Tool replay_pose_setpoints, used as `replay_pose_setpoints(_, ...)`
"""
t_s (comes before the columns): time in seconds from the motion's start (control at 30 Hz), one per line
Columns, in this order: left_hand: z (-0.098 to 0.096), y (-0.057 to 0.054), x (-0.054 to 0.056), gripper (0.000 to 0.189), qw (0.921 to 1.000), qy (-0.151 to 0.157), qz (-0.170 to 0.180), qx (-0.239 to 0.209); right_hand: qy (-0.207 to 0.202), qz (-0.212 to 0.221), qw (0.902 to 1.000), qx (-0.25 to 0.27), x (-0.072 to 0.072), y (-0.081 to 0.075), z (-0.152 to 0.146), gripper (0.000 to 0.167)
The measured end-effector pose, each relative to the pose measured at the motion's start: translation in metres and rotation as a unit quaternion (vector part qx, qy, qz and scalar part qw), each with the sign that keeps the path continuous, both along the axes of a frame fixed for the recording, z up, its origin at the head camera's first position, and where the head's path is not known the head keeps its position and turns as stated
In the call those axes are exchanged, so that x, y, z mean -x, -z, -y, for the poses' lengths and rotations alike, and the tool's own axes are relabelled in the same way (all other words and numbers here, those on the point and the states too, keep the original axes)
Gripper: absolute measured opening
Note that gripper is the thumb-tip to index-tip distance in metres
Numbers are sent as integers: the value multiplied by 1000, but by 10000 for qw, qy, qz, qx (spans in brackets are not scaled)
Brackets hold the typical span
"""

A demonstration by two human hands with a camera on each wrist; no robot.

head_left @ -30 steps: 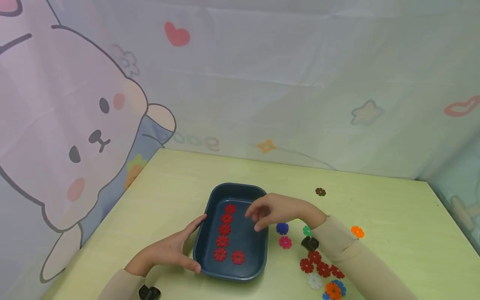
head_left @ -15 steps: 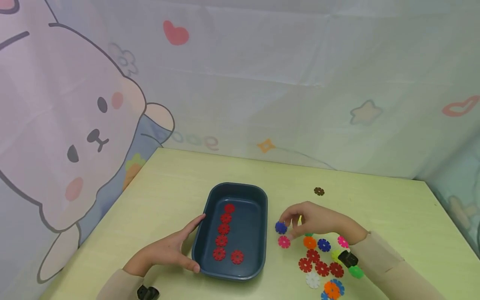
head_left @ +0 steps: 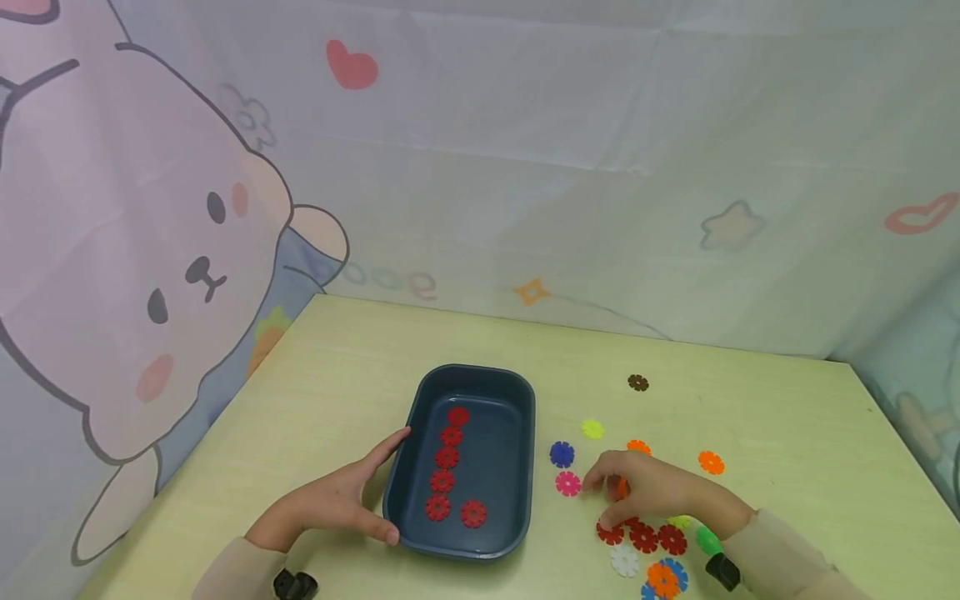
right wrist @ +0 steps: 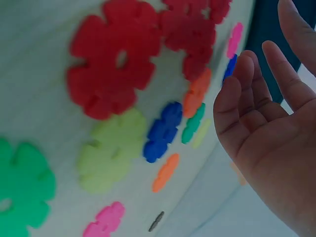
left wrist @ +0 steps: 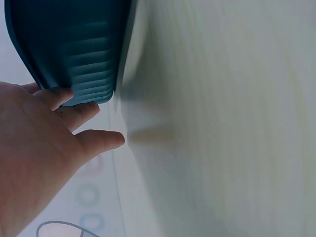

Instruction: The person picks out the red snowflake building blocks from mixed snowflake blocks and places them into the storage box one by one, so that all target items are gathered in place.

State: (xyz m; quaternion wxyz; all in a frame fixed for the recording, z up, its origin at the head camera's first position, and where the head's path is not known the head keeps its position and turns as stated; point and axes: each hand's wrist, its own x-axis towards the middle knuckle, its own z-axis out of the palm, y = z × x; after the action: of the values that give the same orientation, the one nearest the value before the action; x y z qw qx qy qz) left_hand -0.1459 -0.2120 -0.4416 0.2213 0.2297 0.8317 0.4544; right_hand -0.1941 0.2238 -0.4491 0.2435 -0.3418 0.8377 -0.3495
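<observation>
My left hand [head_left: 333, 504] rests spread along the left side of a dark blue tray [head_left: 525, 467], thumb by the near corner and forefinger at the rim. In the left wrist view its fingers lie straight against the tray's outer wall [left wrist: 91, 54]. Inside, red snowflake discs [head_left: 447, 457] form a column, with another red disc [head_left: 473, 513] beside its near end. My right hand [head_left: 656, 487] reaches low over the loose discs, loosely bent fingers near a red disc [head_left: 610, 532] and holding nothing. In the right wrist view, red discs [right wrist: 116, 59] lie beside that hand [right wrist: 276, 133].
Between tray and right hand are a blue disc [head_left: 562, 454] and a pink disc [head_left: 567, 483]. A yellow disc [head_left: 592, 429], a brown disc [head_left: 638, 382] and an orange disc [head_left: 711, 462] lie farther back. A white disc [head_left: 625, 561] sits near the front.
My right hand has moved from over the tray rightward past the blue and pink discs, then nearer to me, over the red discs. The left hand stays at the tray.
</observation>
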Motion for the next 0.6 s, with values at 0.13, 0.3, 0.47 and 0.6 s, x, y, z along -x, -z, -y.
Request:
replay_pose_setpoints(0.13, 0, 0, 0, 122, 10000, -3, 19, 4, -26, -28, 9997, -237, -4, 5, 0, 31)
replay_pose_setpoints(0.3, 0, 0, 1, 122, 10000, 13, 48, -2, -120, -46, 9989, -442, -4, 8, -2, 30)
replay_pose_setpoints(0.47, 0, 0, 0, 121, 10000, 4, 95, -5, -320, -115, 9984, -456, -5, 8, -3, 27)
replay_pose_setpoints(0.6, 0, 0, 0, 121, 10000, 17, 81, -29, -350, -133, 9981, -496, -5, 7, -2, 22)
